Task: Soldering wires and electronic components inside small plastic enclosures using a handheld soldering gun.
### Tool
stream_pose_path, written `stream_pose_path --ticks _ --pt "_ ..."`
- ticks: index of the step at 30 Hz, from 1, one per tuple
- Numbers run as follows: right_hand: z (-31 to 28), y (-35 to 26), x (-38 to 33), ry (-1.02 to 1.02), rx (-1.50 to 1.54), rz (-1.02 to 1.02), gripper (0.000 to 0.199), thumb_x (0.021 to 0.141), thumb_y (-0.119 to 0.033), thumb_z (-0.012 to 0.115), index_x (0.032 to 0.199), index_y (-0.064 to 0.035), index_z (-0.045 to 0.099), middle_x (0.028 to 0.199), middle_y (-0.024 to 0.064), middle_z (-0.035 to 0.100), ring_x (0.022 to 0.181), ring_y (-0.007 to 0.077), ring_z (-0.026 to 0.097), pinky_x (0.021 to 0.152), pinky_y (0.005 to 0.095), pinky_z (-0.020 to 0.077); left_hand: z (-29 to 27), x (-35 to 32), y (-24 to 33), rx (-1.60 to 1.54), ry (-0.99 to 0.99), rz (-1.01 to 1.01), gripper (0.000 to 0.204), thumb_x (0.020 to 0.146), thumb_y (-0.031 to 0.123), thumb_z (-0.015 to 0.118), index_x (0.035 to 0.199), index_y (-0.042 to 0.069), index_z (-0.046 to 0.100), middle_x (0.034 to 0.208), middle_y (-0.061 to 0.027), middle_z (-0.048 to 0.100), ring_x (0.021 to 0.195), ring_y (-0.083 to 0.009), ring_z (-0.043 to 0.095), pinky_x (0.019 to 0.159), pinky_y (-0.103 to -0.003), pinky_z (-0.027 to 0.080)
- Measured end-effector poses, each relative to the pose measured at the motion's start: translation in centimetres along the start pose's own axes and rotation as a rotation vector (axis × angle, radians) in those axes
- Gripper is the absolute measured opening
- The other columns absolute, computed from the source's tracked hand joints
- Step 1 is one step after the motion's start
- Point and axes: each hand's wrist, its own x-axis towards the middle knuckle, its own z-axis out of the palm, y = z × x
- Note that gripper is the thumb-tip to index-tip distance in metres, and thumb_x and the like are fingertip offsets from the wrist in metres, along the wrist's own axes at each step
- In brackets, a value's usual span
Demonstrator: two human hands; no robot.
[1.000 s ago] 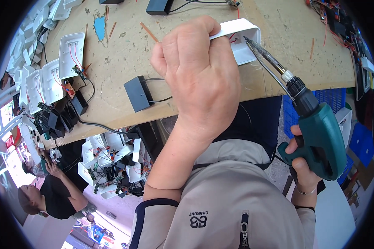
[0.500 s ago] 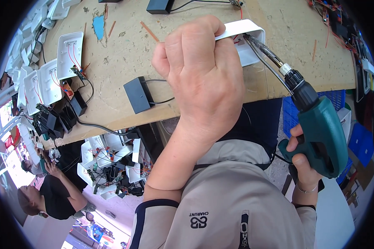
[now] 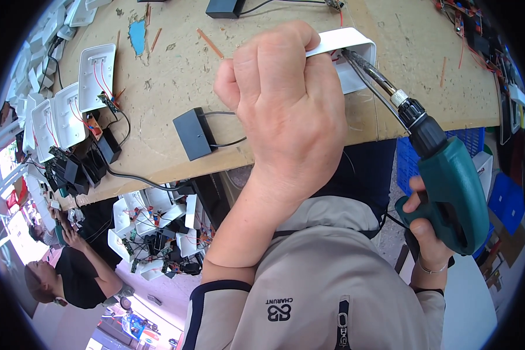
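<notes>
My left hand is closed on a white plastic housing, tipped up on its side above the worktable. Inside it a bit of red wire shows; the rest is hidden by the hand and the upper wall. My right hand grips a green soldering gun by its handle. Its dark tip and the thin feed tube beside it reach into the housing's open side; whether the tip touches anything cannot be made out. Left of my left hand lies a black box with black cables.
White housings with red wires and circuit boards lie at the table's left. More fill a pile below the edge. Another black box lies at the back, wired parts back right. A co-worker sits lower left.
My left hand and the housing have shifted very slightly to the right. The soldering gun's tip stays inside the housing, and its handle has dropped a touch.
</notes>
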Motion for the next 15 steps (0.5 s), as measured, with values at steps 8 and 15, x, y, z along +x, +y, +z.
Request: stream_pose_path --ticks 8,15 --pt "-0.15 0.12 -0.14 -0.026 -0.054 -0.064 0.052 0.067 -0.029 0.072 0.101 0.0034 0.05 0.085 0.0096 0.055 0.068 0.0142 0.053 0.06 0.0249 0.0437 -0.04 -0.03 0.11 0.005 -0.013 -0.028 0.008 0.064 0.002 0.06 0.072 0.002 0.059 0.087 -0.0057 0.052 0.078 -0.0195 0.045 0.071 -0.032 0.029" --pt "-0.54 0.46 -0.19 -0.062 -0.056 -0.091 0.054 0.067 -0.031 0.072 0.103 0.0032 0.051 0.089 0.0109 0.056 0.069 0.0146 0.054 0.062 0.0249 0.0441 0.0 -0.06 0.15 0.013 -0.007 -0.018 0.008 0.063 0.003 0.06 0.072 0.002 0.06 0.087 -0.0053 0.051 0.078 -0.0192 0.045 0.072 -0.031 0.028"
